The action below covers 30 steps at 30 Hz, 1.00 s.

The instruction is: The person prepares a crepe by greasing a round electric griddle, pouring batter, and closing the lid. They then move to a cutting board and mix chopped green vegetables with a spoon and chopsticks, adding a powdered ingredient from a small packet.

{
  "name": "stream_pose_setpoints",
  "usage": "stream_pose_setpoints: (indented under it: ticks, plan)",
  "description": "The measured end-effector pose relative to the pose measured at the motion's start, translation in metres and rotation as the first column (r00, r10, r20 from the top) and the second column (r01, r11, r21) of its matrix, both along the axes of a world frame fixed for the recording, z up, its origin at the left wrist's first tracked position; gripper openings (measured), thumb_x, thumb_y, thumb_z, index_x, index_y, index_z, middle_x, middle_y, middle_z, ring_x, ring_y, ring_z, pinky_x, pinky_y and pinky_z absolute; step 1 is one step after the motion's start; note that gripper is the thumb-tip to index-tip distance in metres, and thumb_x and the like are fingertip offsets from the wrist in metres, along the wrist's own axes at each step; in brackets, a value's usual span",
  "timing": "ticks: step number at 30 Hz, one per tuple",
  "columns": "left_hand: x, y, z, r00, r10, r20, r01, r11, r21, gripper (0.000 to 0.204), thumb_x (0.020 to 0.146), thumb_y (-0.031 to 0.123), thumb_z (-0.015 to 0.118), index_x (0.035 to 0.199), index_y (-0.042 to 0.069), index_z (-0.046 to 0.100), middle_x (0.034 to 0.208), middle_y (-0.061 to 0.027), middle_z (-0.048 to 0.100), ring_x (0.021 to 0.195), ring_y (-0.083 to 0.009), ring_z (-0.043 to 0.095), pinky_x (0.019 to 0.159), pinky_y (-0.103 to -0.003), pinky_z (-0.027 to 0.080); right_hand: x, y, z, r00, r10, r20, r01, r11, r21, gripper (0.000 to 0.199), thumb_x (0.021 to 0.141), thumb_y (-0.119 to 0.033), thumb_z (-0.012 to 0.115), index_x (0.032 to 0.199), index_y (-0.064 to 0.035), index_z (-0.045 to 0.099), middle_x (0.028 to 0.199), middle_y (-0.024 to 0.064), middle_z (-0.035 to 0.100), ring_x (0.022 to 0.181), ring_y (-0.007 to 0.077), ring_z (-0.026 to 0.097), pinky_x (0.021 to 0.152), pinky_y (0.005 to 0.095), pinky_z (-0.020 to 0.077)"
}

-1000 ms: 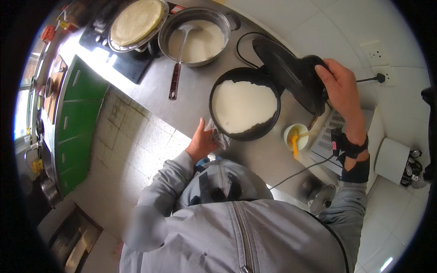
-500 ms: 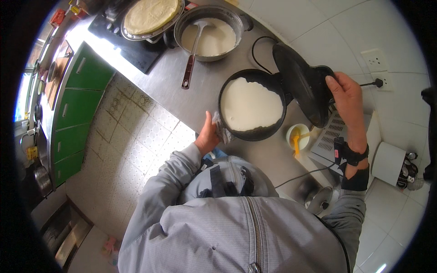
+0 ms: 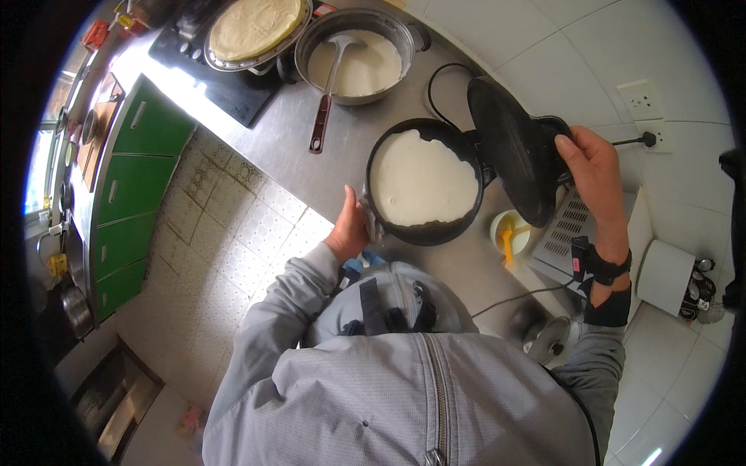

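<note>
White batter (image 3: 420, 182) covers most of the round black electric griddle pan (image 3: 432, 233), leaving a ragged dark margin at the far right. My left hand (image 3: 349, 229) is closed around a grey cloth (image 3: 374, 227) against the pan's near-left side, thumb up and the other fingers mostly hidden. With my right hand (image 3: 592, 167) I grip the handle of the raised black lid (image 3: 513, 151), which stands hinged open to the pan's right.
Beyond the pan stands a pot (image 3: 350, 97) of batter with a ladle-like turner (image 3: 320, 124) across its rim. A stack of flat pancakes (image 3: 256, 27) is by the cooktop (image 3: 217, 89). A bowl with a yellow brush (image 3: 509, 245) sits at right, near a wall socket (image 3: 639, 99).
The pan has shifted slightly left and toward me along with my left hand, and the batter's edge has changed a little. My right hand stays on the lid.
</note>
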State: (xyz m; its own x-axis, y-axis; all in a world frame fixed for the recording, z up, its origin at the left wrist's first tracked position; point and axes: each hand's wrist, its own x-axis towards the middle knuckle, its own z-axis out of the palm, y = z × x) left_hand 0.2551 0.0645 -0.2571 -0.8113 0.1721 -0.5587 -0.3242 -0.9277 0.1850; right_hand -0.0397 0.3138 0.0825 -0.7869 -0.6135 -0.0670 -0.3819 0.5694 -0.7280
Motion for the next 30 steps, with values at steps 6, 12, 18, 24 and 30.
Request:
stream_pose_setpoints:
  ticks: [6, 12, 18, 24, 30]
  plan:
    - [0.0, -0.015, 0.006, 0.998, -0.035, -0.06, 0.039, 0.997, 0.062, 0.112, 0.101, 0.092, 0.024, 0.173, 0.006, 0.031, 0.173, -0.0164, 0.042, 0.157, -0.0341, 0.043, 0.13, -0.049, 0.034, 0.004, -0.005, 0.002, 0.999, -0.002, -0.04, 0.003, 1.0, 0.026, 0.026, 0.11, -0.021, 0.069, 0.107, 0.0037, 0.074, 0.082, -0.0044, 0.063, 0.075, 0.0037, 0.053, 0.066, 0.0241, 0.0448]
    - [-0.013, -0.014, 0.003, 0.998, -0.065, 0.014, 0.063, 0.992, 0.111, 0.117, 0.101, 0.091, 0.021, 0.17, -0.002, 0.031, 0.17, -0.0206, 0.045, 0.156, -0.0342, 0.044, 0.129, -0.048, 0.034, 0.011, -0.009, 0.011, 0.999, -0.034, -0.037, 0.035, 0.999, 0.031, 0.022, 0.109, -0.018, 0.068, 0.104, 0.003, 0.074, 0.082, -0.0047, 0.063, 0.074, 0.0028, 0.052, 0.064, 0.0233, 0.0441]
    - [-0.022, -0.013, 0.007, 0.995, -0.096, 0.012, 0.094, 0.989, 0.114, 0.119, 0.101, 0.092, 0.021, 0.168, -0.005, 0.033, 0.168, -0.0218, 0.048, 0.154, -0.0345, 0.047, 0.13, -0.047, 0.035, 0.011, -0.008, 0.014, 0.999, -0.045, 0.011, 0.045, 0.999, -0.014, 0.021, 0.109, -0.017, 0.069, 0.101, 0.0019, 0.072, 0.081, -0.0056, 0.061, 0.074, 0.0019, 0.051, 0.064, 0.0228, 0.0433]
    - [-0.025, -0.017, 0.002, 0.991, -0.121, 0.056, 0.113, 0.985, 0.13, 0.119, 0.1, 0.093, 0.022, 0.169, -0.003, 0.033, 0.17, -0.0215, 0.046, 0.156, -0.0359, 0.045, 0.13, -0.048, 0.034, 0.014, -0.008, 0.016, 0.998, -0.059, 0.012, 0.059, 0.998, 0.011, 0.019, 0.108, -0.016, 0.069, 0.1, 0.0013, 0.071, 0.081, -0.006, 0.061, 0.073, 0.0012, 0.05, 0.063, 0.0223, 0.0422]
    - [-0.026, -0.018, -0.002, 0.987, -0.154, 0.046, 0.147, 0.98, 0.133, 0.118, 0.1, 0.093, 0.021, 0.17, -0.002, 0.032, 0.171, -0.0219, 0.044, 0.157, -0.0371, 0.043, 0.13, -0.05, 0.034, 0.019, -0.008, 0.023, 0.997, -0.073, 0.022, 0.073, 0.997, 0.009, 0.017, 0.108, -0.015, 0.069, 0.101, 0.0011, 0.071, 0.081, -0.0062, 0.062, 0.073, 0.0004, 0.051, 0.063, 0.0214, 0.042]
